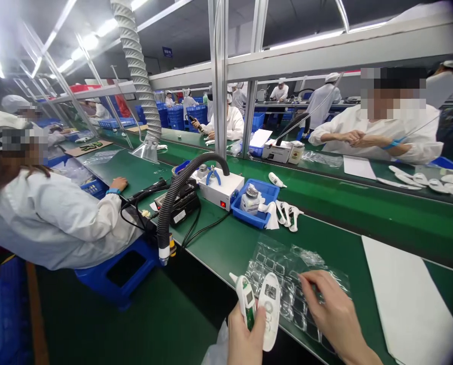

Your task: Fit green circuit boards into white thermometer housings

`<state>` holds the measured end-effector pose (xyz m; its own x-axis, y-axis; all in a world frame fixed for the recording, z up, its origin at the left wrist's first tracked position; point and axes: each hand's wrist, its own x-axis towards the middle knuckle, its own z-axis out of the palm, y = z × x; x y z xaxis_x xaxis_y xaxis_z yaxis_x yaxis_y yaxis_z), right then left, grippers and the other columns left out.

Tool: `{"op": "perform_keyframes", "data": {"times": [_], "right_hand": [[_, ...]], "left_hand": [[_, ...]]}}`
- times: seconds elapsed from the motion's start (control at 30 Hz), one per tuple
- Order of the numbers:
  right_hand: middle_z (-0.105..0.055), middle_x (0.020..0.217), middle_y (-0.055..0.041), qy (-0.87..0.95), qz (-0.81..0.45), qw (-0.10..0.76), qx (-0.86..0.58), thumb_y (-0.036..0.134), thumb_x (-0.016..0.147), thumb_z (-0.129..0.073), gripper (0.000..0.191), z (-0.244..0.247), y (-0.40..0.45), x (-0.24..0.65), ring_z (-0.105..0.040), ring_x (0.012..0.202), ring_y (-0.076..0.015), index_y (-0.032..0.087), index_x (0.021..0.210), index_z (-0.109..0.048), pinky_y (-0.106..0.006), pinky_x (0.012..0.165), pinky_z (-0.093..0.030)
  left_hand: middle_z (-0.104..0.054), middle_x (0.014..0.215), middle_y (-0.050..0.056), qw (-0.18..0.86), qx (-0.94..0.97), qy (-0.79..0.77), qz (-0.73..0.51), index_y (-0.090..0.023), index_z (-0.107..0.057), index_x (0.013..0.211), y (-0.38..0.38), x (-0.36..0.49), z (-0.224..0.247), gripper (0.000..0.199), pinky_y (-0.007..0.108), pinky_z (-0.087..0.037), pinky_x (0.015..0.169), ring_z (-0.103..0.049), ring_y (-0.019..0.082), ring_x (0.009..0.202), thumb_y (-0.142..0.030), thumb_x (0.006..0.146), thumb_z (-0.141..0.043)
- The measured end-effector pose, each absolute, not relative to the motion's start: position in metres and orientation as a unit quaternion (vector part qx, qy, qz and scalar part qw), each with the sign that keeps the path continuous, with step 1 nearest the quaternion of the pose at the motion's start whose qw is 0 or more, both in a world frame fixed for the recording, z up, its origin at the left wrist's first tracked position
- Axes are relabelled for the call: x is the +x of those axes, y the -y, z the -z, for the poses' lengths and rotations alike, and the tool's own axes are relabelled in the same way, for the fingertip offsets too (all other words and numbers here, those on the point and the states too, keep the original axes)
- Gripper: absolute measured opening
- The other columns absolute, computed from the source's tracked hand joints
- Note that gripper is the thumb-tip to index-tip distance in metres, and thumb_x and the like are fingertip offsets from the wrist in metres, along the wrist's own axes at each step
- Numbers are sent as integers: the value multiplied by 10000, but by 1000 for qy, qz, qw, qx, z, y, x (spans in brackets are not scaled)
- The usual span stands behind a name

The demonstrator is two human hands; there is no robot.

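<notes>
The person's left hand [246, 332], at the near edge of a green workbench [207, 248], grips two white pieces side by side: a thermometer-like body [247, 299] with a pointed tip, a small screen and green circuitry showing, and, to its right, an oval cover [271, 312] with a window and round openings. The right hand [333, 309] is partly open, fingers bent down over a clear plastic tray [287, 284] of small compartments; whether it pinches anything I cannot tell. To the right lies a large white sheet [409, 299]. Farther off, a blue bin [255, 203] holds a metal-topped bottle [250, 201], with white plastic parts [288, 215] just right of it. Left of the bin sits a pale box [222, 188] with a lit red switch, blue-handled pliers [213, 176] on top, and a black ribbed hose [173, 203] arching nearby. On the left, a co-worker in white [67, 213] sits at the bench; another [386, 121] works across it.
</notes>
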<state>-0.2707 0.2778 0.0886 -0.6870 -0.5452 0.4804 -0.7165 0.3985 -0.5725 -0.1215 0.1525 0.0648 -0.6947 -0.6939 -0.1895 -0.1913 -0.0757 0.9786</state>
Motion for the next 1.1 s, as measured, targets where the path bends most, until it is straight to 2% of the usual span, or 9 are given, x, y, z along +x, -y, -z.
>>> {"op": "perform_keyframes", "data": {"times": [0.07, 0.13, 0.27, 0.37, 0.53, 0.77, 0.87, 1.0, 1.1], "right_hand": [[-560, 791, -20, 817, -450, 88, 349, 323, 905, -527, 136, -104, -279, -259, -512, 677, -140, 212, 828, -545, -246, 626, -405], [-539, 729, 8, 817, -473, 8, 330, 359, 901, -537, 178, -114, -276, -248, -478, 612, -122, 224, 785, -538, -219, 553, -385], [-506, 674, 25, 807, -470, -89, 347, 399, 914, -502, 243, -110, -266, -235, -433, 580, -120, 223, 751, -544, -222, 546, -362], [-513, 704, 19, 804, -470, -99, 351, 401, 920, -488, 246, -100, -260, -232, -434, 600, -122, 216, 770, -552, -228, 574, -362], [-508, 698, 22, 808, -463, -105, 348, 415, 923, -479, 266, -94, -259, -234, -429, 601, -121, 216, 761, -548, -229, 580, -351], [-517, 700, 14, 832, -452, -113, 303, 481, 889, -504, 270, -86, -261, -232, -434, 592, -129, 225, 805, -518, -236, 570, -377], [-491, 725, 21, 824, -486, -154, 247, 511, 858, -540, 283, -81, -262, -227, -479, 614, -130, 239, 847, -464, -226, 558, -414], [-432, 689, 45, 779, -552, -199, 220, 503, 827, -586, 324, -79, -259, -221, -496, 590, -122, 244, 802, -394, -214, 534, -446], [-441, 642, 56, 742, -607, -225, 170, 491, 777, -651, 349, -84, -248, -211, -483, 536, -118, 244, 808, -405, -212, 486, -442]], "left_hand": [[-679, 797, 107, 202, 349, 663, 630, -104, -651, 871, -154, -122, -64, 328, 304, -480, 770, -606, 226, 767, -418, 814, -573], [-684, 825, 113, 212, 357, 675, 610, -112, -659, 889, -155, -123, -64, 287, 312, -480, 788, -609, 234, 786, -376, 804, -584], [-687, 844, 113, 222, 359, 700, 575, -130, -672, 902, -158, -123, -64, 236, 317, -479, 795, -612, 244, 811, -315, 792, -575], [-687, 837, 111, 231, 358, 710, 561, -144, -675, 874, -161, -124, -63, 217, 323, -483, 792, -618, 250, 800, -307, 779, -567], [-692, 913, 138, 247, 389, 704, 541, -155, -681, 844, -165, -125, -57, 197, 357, -471, 868, -617, 293, 906, -297, 738, -594], [-696, 902, 132, 245, 388, 720, 521, -143, -682, 822, -166, -124, -54, 181, 337, -489, 860, -624, 281, 907, -277, 726, -608], [-695, 889, 138, 247, 384, 730, 509, -135, -684, 873, -167, -125, -52, 232, 341, -507, 825, -632, 282, 896, -289, 737, -576], [-696, 895, 147, 280, 355, 745, 490, -143, -674, 908, -168, -124, -48, 276, 356, -517, 826, -654, 279, 882, -330, 781, -517], [-701, 853, 128, 310, 356, 739, 480, -168, -667, 840, -166, -119, -47, 236, 345, -528, 805, -662, 268, 849, -358, 793, -535]]}}
